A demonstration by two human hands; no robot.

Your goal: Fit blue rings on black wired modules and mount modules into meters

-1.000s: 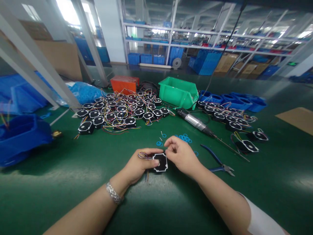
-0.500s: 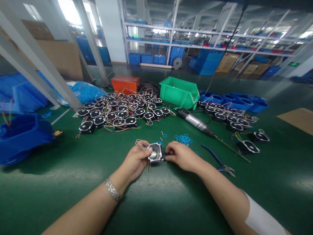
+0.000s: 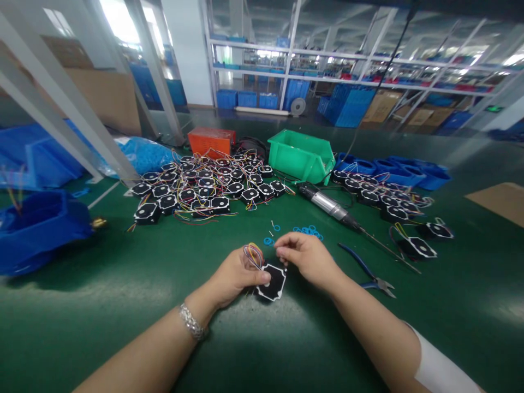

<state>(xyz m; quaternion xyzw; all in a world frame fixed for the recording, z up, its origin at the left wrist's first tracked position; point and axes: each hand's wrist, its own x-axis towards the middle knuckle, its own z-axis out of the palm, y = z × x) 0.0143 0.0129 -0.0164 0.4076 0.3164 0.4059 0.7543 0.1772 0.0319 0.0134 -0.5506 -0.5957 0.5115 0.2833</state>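
Note:
My left hand (image 3: 231,279) is closed round a square black motor (image 3: 277,284) with white-edged corners, its thumb lying across the top face. A loop of coloured wires (image 3: 252,252) stands up from the motor beside the fingers. At the motor's upper right corner, my right hand (image 3: 309,257) is closed in a pinch; whatever lies between its fingertips is too small to make out. Just beyond this hand lie blue rings (image 3: 310,231), and a few more blue rings (image 3: 268,241) are nearer the motor. Two small pale pins or screws (image 3: 271,233) rest on the green table.
Many wired motors (image 3: 204,185) cover the back left, with more motors (image 3: 395,210) at the right. An electric screwdriver (image 3: 327,204) and blue-handled cutters (image 3: 368,273) lie to the right. A green bin (image 3: 301,155), an orange box (image 3: 212,143) and a blue bin (image 3: 45,224) stand around.
The motor has come nearer and to the right in my left hand, turned so its dark face shows differently. My right hand has stayed close to its corner, still pinched.

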